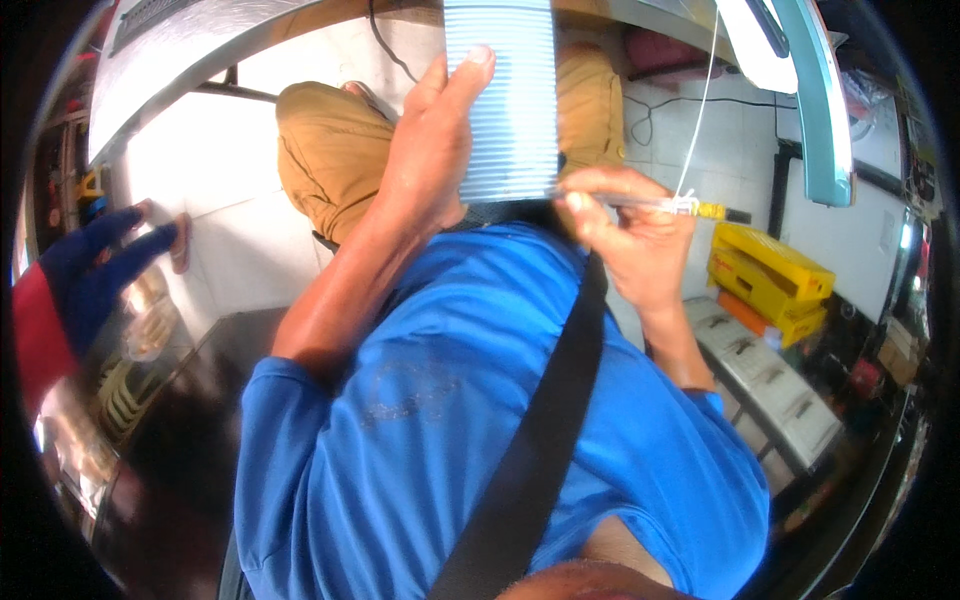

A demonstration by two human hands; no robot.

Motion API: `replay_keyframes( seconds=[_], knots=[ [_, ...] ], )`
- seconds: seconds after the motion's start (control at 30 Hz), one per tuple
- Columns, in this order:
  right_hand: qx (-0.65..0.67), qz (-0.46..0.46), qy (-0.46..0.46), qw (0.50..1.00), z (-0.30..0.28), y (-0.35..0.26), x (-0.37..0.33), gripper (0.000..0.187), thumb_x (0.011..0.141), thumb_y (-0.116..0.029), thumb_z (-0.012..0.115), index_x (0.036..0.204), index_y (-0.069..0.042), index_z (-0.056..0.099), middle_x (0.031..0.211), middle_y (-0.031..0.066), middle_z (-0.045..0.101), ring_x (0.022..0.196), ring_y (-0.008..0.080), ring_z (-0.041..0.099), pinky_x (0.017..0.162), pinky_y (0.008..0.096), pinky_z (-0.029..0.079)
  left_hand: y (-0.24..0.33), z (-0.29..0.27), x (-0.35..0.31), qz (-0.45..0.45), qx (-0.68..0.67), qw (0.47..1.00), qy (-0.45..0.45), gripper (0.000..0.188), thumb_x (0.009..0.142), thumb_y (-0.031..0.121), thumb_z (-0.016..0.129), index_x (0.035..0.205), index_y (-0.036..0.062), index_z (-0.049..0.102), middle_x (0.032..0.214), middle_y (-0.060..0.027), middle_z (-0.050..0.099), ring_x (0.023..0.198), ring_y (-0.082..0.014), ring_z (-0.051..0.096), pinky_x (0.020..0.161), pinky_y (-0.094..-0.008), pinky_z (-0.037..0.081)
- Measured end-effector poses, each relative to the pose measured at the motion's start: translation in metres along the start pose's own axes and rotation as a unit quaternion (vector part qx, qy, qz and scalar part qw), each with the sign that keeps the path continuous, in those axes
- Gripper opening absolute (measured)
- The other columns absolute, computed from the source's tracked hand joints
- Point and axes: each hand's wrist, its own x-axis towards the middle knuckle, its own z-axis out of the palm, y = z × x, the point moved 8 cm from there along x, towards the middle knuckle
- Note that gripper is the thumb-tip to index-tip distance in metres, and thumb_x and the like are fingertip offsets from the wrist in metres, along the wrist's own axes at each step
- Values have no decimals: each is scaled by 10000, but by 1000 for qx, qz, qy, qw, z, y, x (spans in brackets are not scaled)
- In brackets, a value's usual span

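Note:
My left hand [435, 140] grips the left edge of a ribbed, silvery-blue panel [510, 110], its thumb lying on the grooved face. The panel stands over my lap, and its top runs out of the picture. Pinched in my right hand [635, 225] is a slim pen-like tool [710, 210] with a yellow and black end. White string [700, 120] is tied round the tool and rises from it. The tool's other end points at the panel's lower right corner; whether it touches there I cannot tell.
A worktable edge [270, 35] crosses the far side. Yellow boxes [765, 270] rest on a low metal bench [770, 375] at right. A pale blue-edged part [825, 110] juts in at the upper right. Another person's legs [110, 250] show at left. Cables [690, 99] trail behind.

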Motion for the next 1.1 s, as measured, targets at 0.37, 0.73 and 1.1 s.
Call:
replay_keyframes(
  seconds=[0.37, 0.73, 1.1],
  knots=[
    [47, 83, -47, 994, -1, 9, -19, 128, 852, 55, 721, 976, 39, 748, 904, 101, 744, 813, 149, 695, 758, 289, 560, 3, 5, -8, -59, -90, 994, -14, 446, 1025, 340, 576, 1294, -10, 508, 1051, -131, 661, 924, -210, 671, 823, -344, 560],
    [272, 58, -27, 960, -9, 41, 5, 130, 906, -24, 692, 986, 74, 719, 926, 193, 736, 826, 241, 727, 785, 352, 598, 72, -19, -12, 207, 353, 910, -73, 615, 986, 107, 603, 1507, -40, 311, 1387, -203, 492, 1213, -240, 585, 961, -338, 520],
    [333, 48, -20, 942, -7, 46, 6, 167, 884, -10, 716, 1019, 89, 707, 924, 224, 731, 813, 264, 732, 798, 388, 612, 81, -30, -20, 254, 412, 872, 74, 520, 940, 135, 660, 1392, -28, 461, 1381, -191, 520, 1269, -278, 537, 1066, -378, 451]
  ],
)
